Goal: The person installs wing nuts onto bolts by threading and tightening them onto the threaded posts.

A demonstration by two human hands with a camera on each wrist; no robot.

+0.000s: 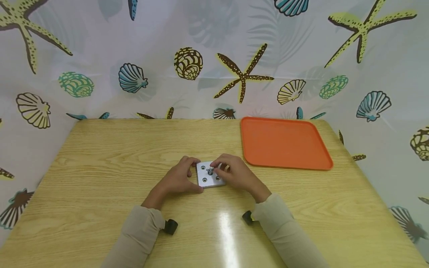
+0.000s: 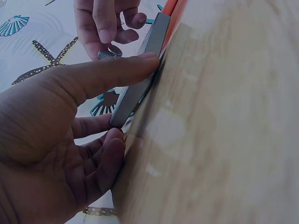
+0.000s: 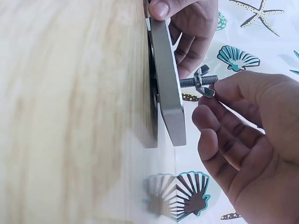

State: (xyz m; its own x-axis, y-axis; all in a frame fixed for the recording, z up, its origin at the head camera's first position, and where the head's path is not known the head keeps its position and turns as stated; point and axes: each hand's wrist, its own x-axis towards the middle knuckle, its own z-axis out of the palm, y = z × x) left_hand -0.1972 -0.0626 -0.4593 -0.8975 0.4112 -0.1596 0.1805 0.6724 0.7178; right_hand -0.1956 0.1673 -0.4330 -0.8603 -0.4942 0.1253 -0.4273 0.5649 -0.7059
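A square metal plate (image 1: 211, 182) lies on the table, with recessed holes near its corners. From its middle rises a threaded bolt (image 3: 187, 82) carrying a wing nut (image 3: 199, 80). My left hand (image 1: 177, 178) grips the plate's left side, the thumb on the near edge and fingers at the far corner. In the left wrist view, that thumb lies along the plate's edge (image 2: 140, 86). My right hand (image 1: 238, 173) reaches over the plate's right part and pinches the wing nut near the bolt's free end. Its other fingers are curled beside the nut, hiding the plate's far right corner.
An orange tray (image 1: 285, 145) lies at the table's back right, beyond my right hand. The wooden table (image 1: 117, 156) meets a curtain (image 1: 161, 33) printed with shells and starfish at the back and sides. Black wrist devices (image 1: 171, 226) sit at both cuffs.
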